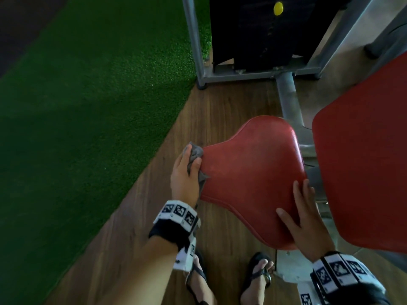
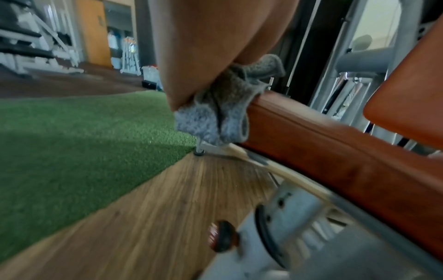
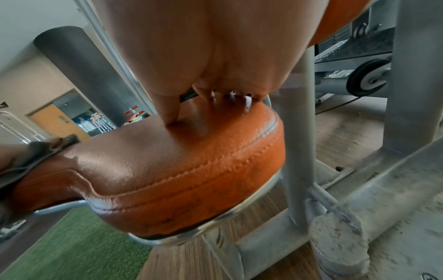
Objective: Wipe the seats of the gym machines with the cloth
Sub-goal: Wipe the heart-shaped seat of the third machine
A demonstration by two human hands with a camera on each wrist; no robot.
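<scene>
A red padded seat (image 1: 251,172) of a gym machine sits in front of me, wide at the near right and narrow at the left. My left hand (image 1: 186,172) grips a bunched grey cloth (image 1: 195,157) against the seat's narrow left end; the cloth (image 2: 223,111) wraps over the seat edge (image 2: 323,144) in the left wrist view. My right hand (image 1: 305,216) lies flat on the near right part of the seat (image 3: 182,170), fingers straight, thumb spread. A larger red back pad (image 1: 363,161) stands to the right.
The grey metal frame (image 1: 288,100) and a black weight stack (image 1: 264,29) with a yellow pin stand behind the seat. Green turf (image 1: 83,106) covers the left; wood floor lies beneath. My sandalled feet (image 1: 257,276) stand below the seat. Frame tubes (image 3: 297,151) crowd the right.
</scene>
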